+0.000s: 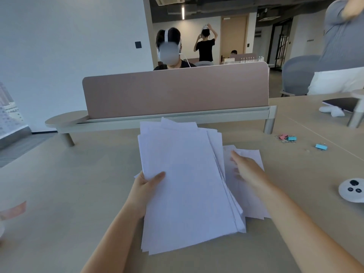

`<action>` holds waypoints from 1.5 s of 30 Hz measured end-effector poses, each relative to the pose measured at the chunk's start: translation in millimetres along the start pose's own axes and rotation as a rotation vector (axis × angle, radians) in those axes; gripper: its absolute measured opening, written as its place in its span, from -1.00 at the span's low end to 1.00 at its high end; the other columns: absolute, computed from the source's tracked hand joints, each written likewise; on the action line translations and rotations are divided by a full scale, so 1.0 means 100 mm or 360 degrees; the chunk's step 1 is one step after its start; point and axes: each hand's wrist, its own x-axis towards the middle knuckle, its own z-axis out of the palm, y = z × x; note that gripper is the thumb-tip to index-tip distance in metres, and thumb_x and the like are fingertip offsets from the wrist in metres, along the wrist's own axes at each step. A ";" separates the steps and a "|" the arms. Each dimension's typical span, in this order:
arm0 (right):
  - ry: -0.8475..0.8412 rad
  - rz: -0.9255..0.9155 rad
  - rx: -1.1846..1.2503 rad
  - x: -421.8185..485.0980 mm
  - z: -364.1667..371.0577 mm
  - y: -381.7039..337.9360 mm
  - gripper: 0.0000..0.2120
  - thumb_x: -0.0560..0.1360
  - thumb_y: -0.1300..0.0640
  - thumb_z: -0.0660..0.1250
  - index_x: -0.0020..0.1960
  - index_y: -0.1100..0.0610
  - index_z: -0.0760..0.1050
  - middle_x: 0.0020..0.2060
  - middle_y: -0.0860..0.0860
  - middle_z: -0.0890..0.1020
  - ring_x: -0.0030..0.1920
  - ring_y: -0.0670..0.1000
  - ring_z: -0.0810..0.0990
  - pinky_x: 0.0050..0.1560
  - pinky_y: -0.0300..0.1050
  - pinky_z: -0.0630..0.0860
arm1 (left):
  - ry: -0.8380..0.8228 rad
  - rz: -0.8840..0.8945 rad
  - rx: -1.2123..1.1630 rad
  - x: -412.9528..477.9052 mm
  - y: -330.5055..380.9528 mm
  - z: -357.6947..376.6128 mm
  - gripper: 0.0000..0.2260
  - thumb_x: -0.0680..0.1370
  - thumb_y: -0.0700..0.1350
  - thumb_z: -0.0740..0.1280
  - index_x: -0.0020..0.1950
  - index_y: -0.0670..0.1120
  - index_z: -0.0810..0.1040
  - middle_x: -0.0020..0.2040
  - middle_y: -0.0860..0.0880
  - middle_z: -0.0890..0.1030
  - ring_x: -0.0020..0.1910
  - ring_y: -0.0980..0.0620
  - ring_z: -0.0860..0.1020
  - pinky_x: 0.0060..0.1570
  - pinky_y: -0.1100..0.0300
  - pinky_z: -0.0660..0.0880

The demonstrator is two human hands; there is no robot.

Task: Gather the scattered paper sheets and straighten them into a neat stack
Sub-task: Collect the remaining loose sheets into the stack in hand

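A thick, uneven bundle of white paper sheets (185,182) is raised off the beige desk (78,184), its edges fanned out at the right and bottom. My left hand (146,187) grips the bundle at its left edge, thumb on top. My right hand (246,167) reaches flat, fingers apart, over a few loose white sheets (254,201) that still lie on the desk to the right of the bundle, partly tucked under it.
A pink desk divider (177,91) on a grey rail stands behind the papers. Pink and blue binder clips (288,137) and one more blue clip (321,147) lie at the right. A white round controller (352,190) sits at the right edge. People are behind the divider and at far right.
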 end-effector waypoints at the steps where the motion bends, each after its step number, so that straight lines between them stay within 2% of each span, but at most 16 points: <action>1: 0.0083 0.0064 0.0002 0.07 -0.07 0.07 -0.45 0.60 -0.20 0.21 0.45 0.11 0.45 0.35 0.00 0.53 0.32 0.10 0.53 0.39 0.00 0.37 | 0.0010 0.0022 0.0006 0.01 -0.01 -0.01 -0.68 0.58 -0.19 0.47 0.33 -0.20 0.63 0.23 -0.25 0.73 0.07 -0.23 0.74 0.05 -0.14 0.69; 3: 0.0123 0.0122 0.0089 0.13 -0.15 0.13 -0.48 0.58 -0.03 0.33 0.44 0.23 0.43 0.26 0.10 0.51 0.28 0.14 0.51 0.36 0.03 0.38 | 0.0017 0.0034 0.0023 0.01 -0.01 0.01 -0.71 0.61 -0.21 0.45 0.34 -0.17 0.62 0.22 -0.21 0.74 0.08 -0.22 0.74 0.05 -0.12 0.69; 5: 0.0137 0.0173 0.0252 0.19 -0.15 0.17 -0.69 0.55 0.14 0.39 0.20 0.32 0.56 0.05 0.14 0.56 0.06 0.13 0.55 0.22 0.01 0.50 | 0.0015 0.0025 0.0024 0.00 -0.01 0.03 -0.77 0.64 -0.25 0.39 0.29 -0.12 0.64 0.18 -0.17 0.76 0.05 -0.18 0.75 0.06 -0.12 0.68; 7: 0.0111 0.0184 0.0339 0.20 -0.13 0.18 -0.91 0.52 0.26 0.41 -0.03 0.29 0.61 -0.07 0.19 0.63 -0.10 0.10 0.58 0.05 -0.05 0.57 | 0.0005 0.0011 0.0022 -0.01 -0.01 0.03 -0.78 0.64 -0.25 0.38 0.27 -0.10 0.65 0.17 -0.17 0.77 0.06 -0.19 0.74 0.12 -0.17 0.67; 10: -0.0023 0.0159 0.0172 0.24 -0.04 0.17 -0.87 0.49 0.32 0.40 0.00 0.34 0.64 -0.09 0.20 0.68 -0.19 0.10 0.59 -0.18 -0.11 0.51 | 0.0003 -0.0006 0.0020 -0.03 0.00 0.02 -0.78 0.64 -0.24 0.38 0.28 -0.11 0.65 0.18 -0.17 0.77 0.07 -0.21 0.74 0.13 -0.18 0.66; 13: -0.0165 0.0116 -0.0214 0.22 0.03 0.11 -0.82 0.50 0.34 0.30 0.03 0.30 0.64 -0.01 0.19 0.73 -0.05 0.20 0.71 -0.01 0.02 0.66 | 0.0016 -0.0030 -0.0016 -0.02 0.01 0.02 -0.75 0.64 -0.22 0.39 0.32 -0.10 0.64 0.19 -0.15 0.77 0.12 -0.23 0.74 0.15 -0.18 0.65; 15: -0.0156 0.0050 -0.0367 0.19 0.07 0.10 -0.77 0.51 0.32 0.29 0.10 0.22 0.64 0.00 0.16 0.73 0.03 0.20 0.71 0.12 0.11 0.64 | 0.0040 -0.0037 -0.0042 -0.02 0.01 0.01 -0.74 0.63 -0.22 0.40 0.33 -0.11 0.64 0.20 -0.17 0.76 0.15 -0.26 0.72 0.19 -0.22 0.63; 19: -0.0049 -0.0092 -0.0100 0.13 0.02 0.14 -0.79 0.56 0.29 0.28 0.16 0.18 0.60 0.04 0.14 0.71 0.06 0.17 0.69 -0.05 -0.03 0.58 | 0.0149 -0.0065 -0.0141 0.02 0.03 -0.04 -0.74 0.61 -0.21 0.42 0.31 -0.15 0.66 0.17 -0.19 0.77 0.06 -0.22 0.74 0.09 -0.12 0.65; 24: -0.0180 -0.0035 0.0459 0.15 -0.18 0.20 -0.69 0.59 0.36 0.28 0.25 0.09 0.56 0.10 0.04 0.70 0.09 0.11 0.66 0.21 0.11 0.55 | 0.0129 -0.0138 -0.0233 0.01 0.06 -0.03 -0.69 0.60 -0.15 0.45 0.34 -0.18 0.64 0.22 -0.20 0.75 0.18 -0.29 0.71 0.22 -0.25 0.61; 26: -0.0247 -0.0035 0.0475 0.15 -0.19 0.23 -0.67 0.58 0.35 0.30 0.24 0.03 0.57 0.11 -0.01 0.71 0.13 0.06 0.65 0.22 0.07 0.54 | 0.0085 -0.0144 -0.0196 0.01 0.07 0.00 -0.73 0.61 -0.14 0.43 0.29 -0.19 0.66 0.22 -0.21 0.75 0.19 -0.30 0.71 0.25 -0.26 0.60; 28: -0.0281 -0.0060 0.0475 0.17 -0.20 0.25 -0.67 0.57 0.33 0.33 0.21 -0.02 0.58 0.14 -0.03 0.72 0.20 0.05 0.64 0.32 0.10 0.49 | 0.0076 -0.0140 -0.0144 0.01 0.09 0.01 -0.75 0.61 -0.13 0.44 0.26 -0.18 0.67 0.21 -0.21 0.75 0.17 -0.29 0.72 0.21 -0.23 0.62; 32: -0.0292 -0.0141 0.0552 0.18 -0.24 0.25 -0.63 0.56 0.32 0.35 0.29 0.00 0.55 0.12 -0.10 0.73 0.20 -0.01 0.65 0.34 0.05 0.48 | 0.0107 -0.0093 -0.0108 0.03 0.11 -0.02 -0.72 0.61 -0.13 0.44 0.30 -0.19 0.65 0.18 -0.20 0.76 0.10 -0.25 0.75 0.15 -0.18 0.64; 35: -0.0310 -0.0154 0.0602 0.16 -0.26 0.26 -0.61 0.57 0.32 0.35 0.32 0.00 0.54 0.17 -0.07 0.71 0.23 0.01 0.64 0.35 0.07 0.47 | 0.0089 -0.0088 -0.0122 0.03 0.13 -0.02 -0.68 0.61 -0.14 0.44 0.34 -0.21 0.63 0.22 -0.22 0.74 0.15 -0.27 0.73 0.17 -0.20 0.64; 40: -0.0619 -0.0080 0.0543 0.08 -0.20 0.20 -0.64 0.59 0.34 0.27 0.33 0.11 0.56 0.20 0.09 0.70 0.19 0.10 0.69 0.27 0.09 0.53 | -0.0058 -0.0161 -0.0119 -0.03 0.20 0.02 -0.68 0.63 -0.15 0.40 0.37 -0.22 0.62 0.25 -0.24 0.73 0.15 -0.25 0.73 0.03 -0.08 0.70; 42: -0.0579 -0.0009 0.0572 0.06 -0.15 0.15 -0.64 0.59 0.31 0.18 0.31 0.16 0.58 0.20 0.13 0.69 0.17 0.13 0.69 0.21 0.06 0.54 | -0.0093 -0.0178 -0.0122 -0.05 0.20 0.04 -0.67 0.64 -0.15 0.40 0.39 -0.21 0.61 0.27 -0.24 0.72 0.21 -0.29 0.71 0.06 -0.09 0.70; 45: -0.0414 -0.0062 0.0481 0.04 -0.03 0.09 -0.60 0.62 0.11 0.10 0.31 0.21 0.58 0.22 0.14 0.68 0.25 0.14 0.61 0.34 0.04 0.45 | -0.0116 -0.0175 -0.0144 -0.07 0.19 0.09 -0.70 0.63 -0.17 0.40 0.37 -0.17 0.61 0.26 -0.22 0.73 0.15 -0.24 0.74 0.07 -0.09 0.70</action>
